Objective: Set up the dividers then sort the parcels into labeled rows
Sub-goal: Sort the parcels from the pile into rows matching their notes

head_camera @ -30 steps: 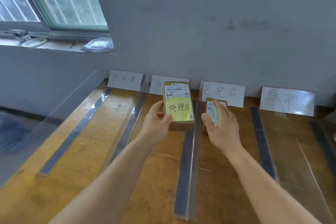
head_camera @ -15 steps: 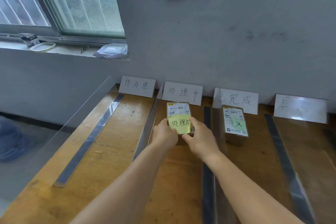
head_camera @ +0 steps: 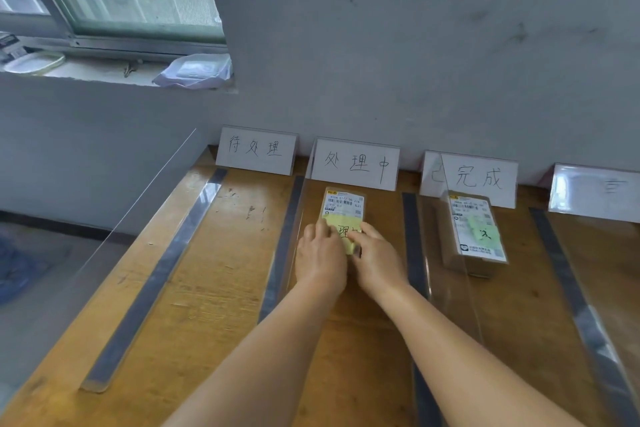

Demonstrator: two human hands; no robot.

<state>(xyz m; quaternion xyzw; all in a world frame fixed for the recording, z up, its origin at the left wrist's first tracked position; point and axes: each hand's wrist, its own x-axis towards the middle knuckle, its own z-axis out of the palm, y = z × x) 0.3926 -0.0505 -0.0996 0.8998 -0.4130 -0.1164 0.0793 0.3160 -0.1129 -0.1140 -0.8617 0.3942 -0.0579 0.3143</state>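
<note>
Wooden planks of the table [head_camera: 194, 288] run away from you to the grey wall [head_camera: 381, 45], split into rows by clear upright dividers [head_camera: 450, 281] standing on grey strips. 4 white cards lean at the wall end; take the card reading 处理中 [head_camera: 356, 163] as your landmark. Its row, straight in front of it, is bounded by a divider on each side, with bare wood open between your forearms and the table's near edge. Left of that card sits the 待处理 card [head_camera: 257, 150], whose row holds nothing but scuffed wood. Further left, the table's outer edge carries a tall clear sheet [head_camera: 104, 236]. Right of the landmark stands the 已完成 card [head_camera: 469, 178], and 1 parcel [head_camera: 476, 229] with a green note lies in that row, seen through a divider. The far-right card [head_camera: 595, 191] is washed out by glare.

Just in front of the landmark card, the parcel with the yellow note [head_camera: 344, 210] lies flat in its row. Your left hand [head_camera: 320, 258] and right hand [head_camera: 377, 258] meet at its near end, fingers curled over the yellow note, covering part of its writing. Whether they grip the parcel or only press on it cannot be told; its shipping label shows beyond your fingertips.
</note>
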